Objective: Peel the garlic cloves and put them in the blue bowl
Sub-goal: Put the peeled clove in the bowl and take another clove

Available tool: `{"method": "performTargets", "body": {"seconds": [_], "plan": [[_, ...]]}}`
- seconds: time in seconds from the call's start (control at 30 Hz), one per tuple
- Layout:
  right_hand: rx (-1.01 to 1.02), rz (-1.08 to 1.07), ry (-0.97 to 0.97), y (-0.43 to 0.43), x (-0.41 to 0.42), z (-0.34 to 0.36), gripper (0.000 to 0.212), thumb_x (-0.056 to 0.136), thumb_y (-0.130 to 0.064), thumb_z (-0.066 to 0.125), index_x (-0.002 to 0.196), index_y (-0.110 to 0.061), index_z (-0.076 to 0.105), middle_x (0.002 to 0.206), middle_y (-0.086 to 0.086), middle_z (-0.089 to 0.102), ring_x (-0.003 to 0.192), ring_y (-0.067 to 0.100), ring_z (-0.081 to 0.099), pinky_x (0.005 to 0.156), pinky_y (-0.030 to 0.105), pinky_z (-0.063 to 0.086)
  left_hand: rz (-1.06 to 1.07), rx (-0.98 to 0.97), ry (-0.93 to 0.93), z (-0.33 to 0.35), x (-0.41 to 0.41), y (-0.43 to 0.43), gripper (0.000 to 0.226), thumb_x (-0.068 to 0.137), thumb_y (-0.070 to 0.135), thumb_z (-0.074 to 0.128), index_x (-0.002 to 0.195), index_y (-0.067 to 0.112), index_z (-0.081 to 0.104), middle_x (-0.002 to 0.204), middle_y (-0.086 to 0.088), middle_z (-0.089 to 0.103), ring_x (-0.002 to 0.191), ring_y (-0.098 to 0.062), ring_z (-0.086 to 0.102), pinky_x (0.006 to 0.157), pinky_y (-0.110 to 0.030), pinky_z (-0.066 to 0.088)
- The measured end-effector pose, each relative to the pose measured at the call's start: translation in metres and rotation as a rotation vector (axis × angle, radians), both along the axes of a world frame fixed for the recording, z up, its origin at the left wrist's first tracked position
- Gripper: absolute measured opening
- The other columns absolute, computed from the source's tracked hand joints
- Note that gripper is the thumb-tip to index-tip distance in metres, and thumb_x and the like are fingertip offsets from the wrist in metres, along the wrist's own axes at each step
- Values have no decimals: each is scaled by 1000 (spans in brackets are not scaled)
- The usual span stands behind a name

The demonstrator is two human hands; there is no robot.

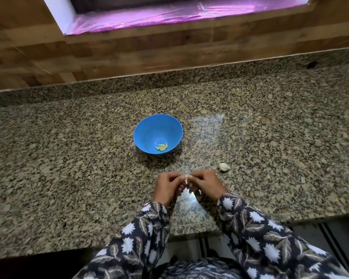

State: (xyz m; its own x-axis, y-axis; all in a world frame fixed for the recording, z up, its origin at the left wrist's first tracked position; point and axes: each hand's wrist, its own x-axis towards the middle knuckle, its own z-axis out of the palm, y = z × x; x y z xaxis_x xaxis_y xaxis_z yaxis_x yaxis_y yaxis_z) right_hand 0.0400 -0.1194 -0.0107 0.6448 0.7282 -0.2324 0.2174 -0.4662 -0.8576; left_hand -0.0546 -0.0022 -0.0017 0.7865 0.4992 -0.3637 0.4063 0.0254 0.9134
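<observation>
Where the fingertips meet, a small garlic clove (187, 179) is pinched from both sides: left hand (167, 188) and right hand (205, 184) have their fingers curled in and clamped on it, knuckles up, thumbs tucked under. Only a pale sliver of the clove shows between them, so I can't tell how much skin is on it. Both hands are held together at the near-middle of the counter (69, 158), speckled brown-grey granite; I can't tell if they rest on it or are just above it. Just beyond the right hand and a bit to its right, an unpeeled garlic piece (224, 167) lies on the stone, white papery skin on, apart from the hand. Farther out, ahead of the left hand, the blue bowl (149, 129) stands upright on the counter, well apart from both hands. A few peeled cloves (161, 147), pale yellow-green, sit in a small cluster at its bottom. Dark sleeves (260, 228) with a white leaf-and-flower print cover both forearms to the wrist. A low granite upstand runs along the back of the counter, with wood panelling (109, 51) above it. Above that is a recessed ledge under a shiny pink sheet (149, 17).
</observation>
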Motion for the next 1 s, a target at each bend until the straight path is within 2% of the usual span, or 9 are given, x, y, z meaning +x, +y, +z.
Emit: {"method": "performTargets", "body": {"seconds": [0.07, 0.13, 0.2, 0.27, 0.4, 0.5, 0.57, 0.77, 1.0], "plan": [[162, -160, 448, 4, -4, 1, 23, 93, -10, 51, 76, -2, 65, 61, 8, 59, 51, 20, 55, 50, 27, 47, 26, 155, -105, -7, -1, 1, 7, 83, 3, 66, 85, 4, 73, 74, -3, 69, 65, -8, 61, 63, -14, 49], [229, -251, 739, 5, -8, 3, 26, 95, -7, 44, 72, -3, 57, 54, 3, 53, 43, 16, 51, 34, 19, 38, 47, 244, -130, -11, 0, 3, 10, 81, 4, 69, 89, 5, 74, 82, 0, 71, 75, -5, 65, 73, -14, 50], [280, -310, 904, 5, -10, 4, 26, 96, -8, 41, 74, -7, 54, 53, -2, 53, 43, 10, 51, 33, 16, 32, 101, 118, -142, -12, 4, 3, 13, 81, 3, 68, 93, 2, 72, 82, 1, 72, 72, -3, 66, 68, -13, 51], [326, -346, 976, 5, -12, 2, 24, 96, -10, 42, 77, -7, 57, 54, -2, 56, 42, 7, 51, 34, 14, 30, 163, -148, -132, -12, 7, 1, 14, 83, -1, 64, 96, -3, 69, 77, -3, 72, 65, -6, 67, 61, -15, 53], [272, -350, 594, -1, -18, -5, 16, 89, -8, 57, 80, 0, 67, 52, 1, 61, 38, 8, 48, 34, 16, 34, 270, -515, -63, -13, 6, -3, 11, 88, 0, 57, 89, -5, 67, 70, -13, 69, 55, -13, 65, 54, -19, 55], [77, -352, 194, -6, -15, -11, 11, 80, -16, 71, 70, -11, 71, 63, 2, 69, 52, 11, 60, 53, 24, 50, 321, -517, -42, -15, 4, -2, 8, 87, 2, 60, 85, -1, 67, 67, -10, 67, 51, -10, 61, 53, -19, 55], [-3, -349, 36, -8, -13, -13, 12, 75, -22, 76, 65, -18, 70, 63, -6, 68, 56, 5, 63, 57, 19, 51, 309, -483, -24, -15, 3, -3, 6, 85, 2, 63, 87, 0, 68, 68, -10, 68, 51, -11, 62, 52, -20, 55], [-133, -235, -240, -9, -12, -13, 15, 83, -25, 68, 92, -15, 73, 86, 0, 73, 70, 8, 61, 68, 18, 48, 257, -309, 10, -18, 6, -3, 11, 81, -3, 66, 92, -3, 68, 70, -10, 68, 53, -8, 61, 53, -17, 54], [-122, -133, -317, -9, -11, -7, 29, 90, -27, 58, 118, -24, 63, 108, -3, 68, 88, 11, 63, 75, 24, 51, 149, -260, 6, -16, 6, -1, 14, 83, -5, 63, 96, -4, 68, 82, -17, 68, 62, -15, 62, 58, -18, 55]]}}
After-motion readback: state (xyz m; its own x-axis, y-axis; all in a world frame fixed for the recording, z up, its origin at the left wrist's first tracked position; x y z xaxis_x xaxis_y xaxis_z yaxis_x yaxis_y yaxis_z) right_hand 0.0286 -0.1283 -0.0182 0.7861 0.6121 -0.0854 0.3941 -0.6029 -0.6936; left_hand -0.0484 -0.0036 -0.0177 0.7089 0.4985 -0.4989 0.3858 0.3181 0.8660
